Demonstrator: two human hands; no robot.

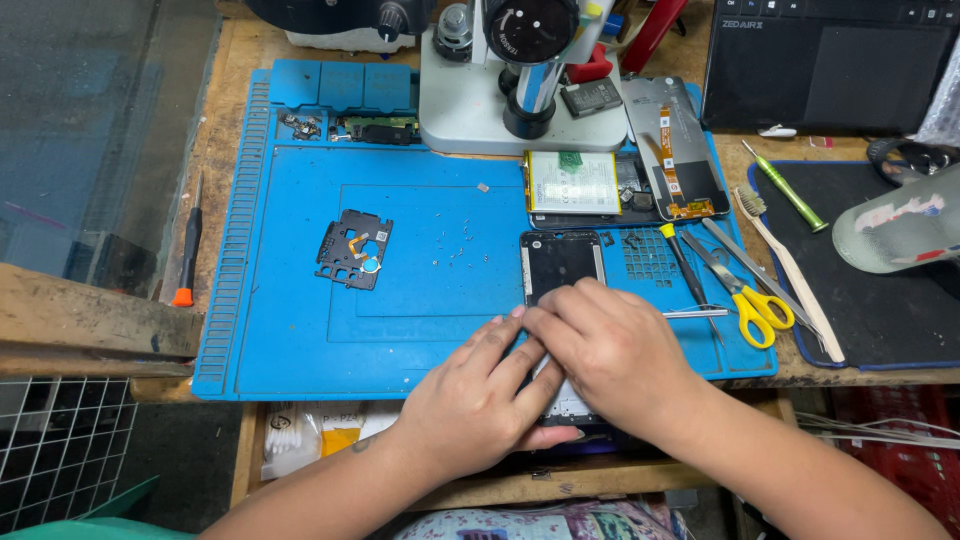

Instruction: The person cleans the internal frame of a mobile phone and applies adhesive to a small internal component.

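Both my hands rest on a black opened phone frame lying upright on the blue repair mat. My left hand grips the frame's lower end from the left and below. My right hand covers its lower half, fingers pressing on it, and a pair of thin metal tweezers sticks out to the right from under it. The frame's lower part is hidden by my hands. A small black inner plate with a gold flex lies further left on the mat.
A microscope base stands at the back. A white battery and a screen panel lie behind the frame. Yellow scissors, screwdrivers, a brush and several loose screws lie around. A laptop is at back right.
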